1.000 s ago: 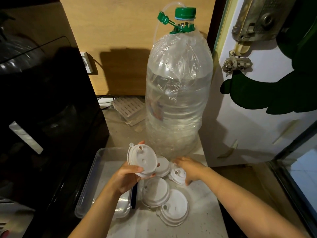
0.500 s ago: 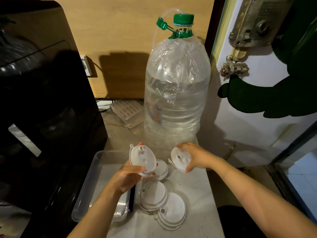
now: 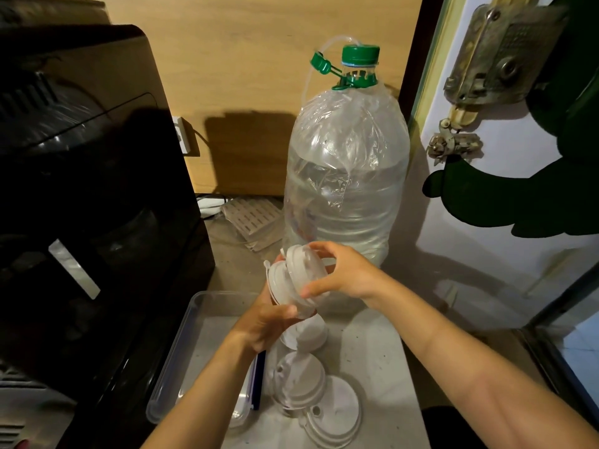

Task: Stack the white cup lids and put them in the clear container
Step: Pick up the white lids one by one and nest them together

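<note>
**Ana:** Behind everything on the grey counter (image 3: pixel 372 345) stands the big clear plastic water bottle with the green cap (image 3: pixel 346 189), and the shallow clear plastic container (image 3: pixel 194 319) lies low at the left, beside the black appliance (image 3: pixel 90 189). Nothing white is stacked inside it yet, as far as I can tell.

**Ben:** And the lids?

**Ana:** Three loose white round plastic cup lids (image 3: pixel 301 377) lie on the counter just right of the container. Two more are up in the air, in front of the bottle's base.

**Ben:** Held how?

**Ana:** The left hand (image 3: pixel 265 322) is clamped from below on the tilted white lid with the tab (image 3: pixel 280 281). The right hand (image 3: pixel 343 273) pinches the second white lid (image 3: pixel 304 267) by its rim, thumb under, fingers over, pressing it against the first.

**Ben:** So the nesting step. What makes it go well?

**Ana:** I'd say square the two rims, line up the tabs, then push evenly until it seats. Pressing on one edge would probably cock it.
</note>
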A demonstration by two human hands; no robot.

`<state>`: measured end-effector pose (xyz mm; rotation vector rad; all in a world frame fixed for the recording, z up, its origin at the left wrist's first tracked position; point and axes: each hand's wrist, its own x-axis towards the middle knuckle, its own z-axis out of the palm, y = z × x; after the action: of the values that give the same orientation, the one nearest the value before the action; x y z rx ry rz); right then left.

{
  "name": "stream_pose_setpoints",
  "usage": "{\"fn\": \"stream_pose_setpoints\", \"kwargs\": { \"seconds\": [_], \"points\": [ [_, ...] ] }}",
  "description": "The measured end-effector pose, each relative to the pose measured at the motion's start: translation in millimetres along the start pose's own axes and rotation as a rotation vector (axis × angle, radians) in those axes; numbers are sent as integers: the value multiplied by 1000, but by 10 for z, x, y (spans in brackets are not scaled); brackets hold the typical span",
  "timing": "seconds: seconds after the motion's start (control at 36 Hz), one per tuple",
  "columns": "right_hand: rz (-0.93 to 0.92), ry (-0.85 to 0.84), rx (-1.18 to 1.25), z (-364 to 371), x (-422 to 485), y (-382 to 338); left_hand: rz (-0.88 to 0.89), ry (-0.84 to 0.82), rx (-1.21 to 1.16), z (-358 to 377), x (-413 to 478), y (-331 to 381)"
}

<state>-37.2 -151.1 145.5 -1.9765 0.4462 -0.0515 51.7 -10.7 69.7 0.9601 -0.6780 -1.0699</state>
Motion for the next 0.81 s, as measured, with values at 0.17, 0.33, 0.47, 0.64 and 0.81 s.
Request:
{"fn": "stream_pose_setpoints", "kwargs": {
  "seconds": [0.17, 0.33, 0.47, 0.64, 0.81],
  "points": [
    [42, -7, 8, 125, 35, -57, 15, 22, -29, -1, -4, 25],
    [60, -18, -21, 169, 49, -76, 38, 4, 5, -44, -1, 15],
    [59, -18, -22, 207, 47, -57, 65, 5, 15, -69, 10, -6],
    [57, -12, -21, 241, 52, -35, 76, 0, 36, -58, 4, 6],
    [61, 20, -8, 320, 23, -3, 49, 24, 54, -111, -3, -21]
  ]
}}
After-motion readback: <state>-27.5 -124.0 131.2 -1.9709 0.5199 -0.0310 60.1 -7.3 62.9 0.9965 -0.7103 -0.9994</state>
